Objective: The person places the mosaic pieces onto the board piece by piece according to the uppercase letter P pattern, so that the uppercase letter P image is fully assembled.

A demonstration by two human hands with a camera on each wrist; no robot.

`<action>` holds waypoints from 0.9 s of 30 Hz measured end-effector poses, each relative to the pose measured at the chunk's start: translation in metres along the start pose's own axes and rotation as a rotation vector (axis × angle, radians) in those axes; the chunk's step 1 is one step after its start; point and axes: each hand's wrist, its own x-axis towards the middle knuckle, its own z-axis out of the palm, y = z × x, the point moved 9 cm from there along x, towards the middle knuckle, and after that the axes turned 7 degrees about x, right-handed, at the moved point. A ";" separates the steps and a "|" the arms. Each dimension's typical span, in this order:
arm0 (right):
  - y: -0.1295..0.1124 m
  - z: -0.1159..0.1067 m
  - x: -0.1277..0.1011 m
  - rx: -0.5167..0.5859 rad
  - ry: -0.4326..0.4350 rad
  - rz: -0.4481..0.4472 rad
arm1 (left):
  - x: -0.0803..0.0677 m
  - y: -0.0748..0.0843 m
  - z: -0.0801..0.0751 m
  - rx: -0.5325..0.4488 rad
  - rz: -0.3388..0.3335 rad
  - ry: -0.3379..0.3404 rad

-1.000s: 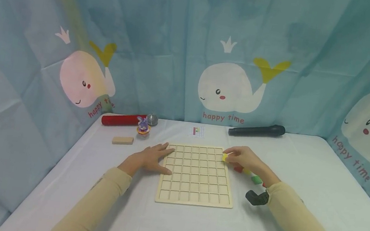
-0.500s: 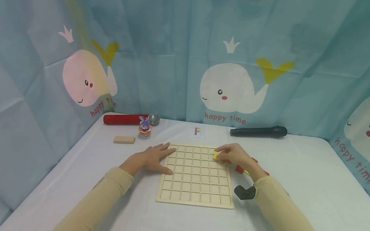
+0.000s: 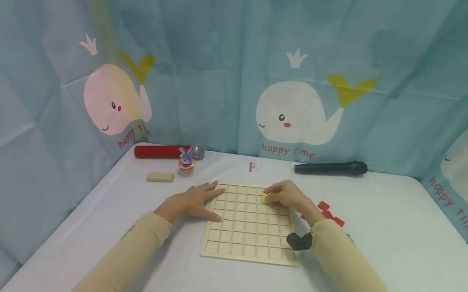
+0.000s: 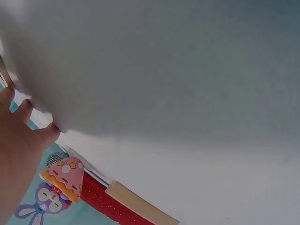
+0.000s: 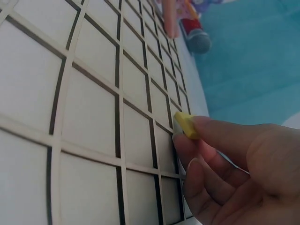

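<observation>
centrally on the tabletop [image 3: 379,239], a wooden grid board [image 3: 251,225] is laid flat, nearer the front edge than the back. a small yellow tile [image 3: 265,197] is pinched between the thumb and fingertips of the right hand [image 3: 286,198], and it is held over the cells near the board's far edge, right of its middle; in the right wrist view the tile [image 5: 186,124] is seen tilted just above the grid, and whether it touches the wood cannot be told. the left hand [image 3: 193,201] is laid flat, fingers straight and spread, with nothing gripped; its fingertips rest on the board's left edge near the far left corner. red tiles [image 3: 328,212] are scattered on the tabletop just beside the board's right edge. at the back edge a red microphone [image 3: 164,151] is laid toward the left corner and a black microphone [image 3: 330,167] right of centre, with a small pattern card [image 3: 253,167] between them. a small purple rabbit toy [image 3: 186,159] stands just in front of the red microphone, and a wooden block [image 3: 160,177] lies near it, toward the left edge.
</observation>
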 end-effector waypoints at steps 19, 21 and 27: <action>-0.009 0.006 0.005 -0.105 0.052 -0.011 | -0.002 0.003 -0.004 0.006 -0.008 0.011; -0.010 0.006 0.006 -0.122 0.059 -0.014 | -0.002 0.003 -0.004 0.007 -0.003 0.011; -0.006 0.006 0.009 -0.096 0.066 -0.007 | -0.003 0.003 -0.004 0.008 0.015 0.016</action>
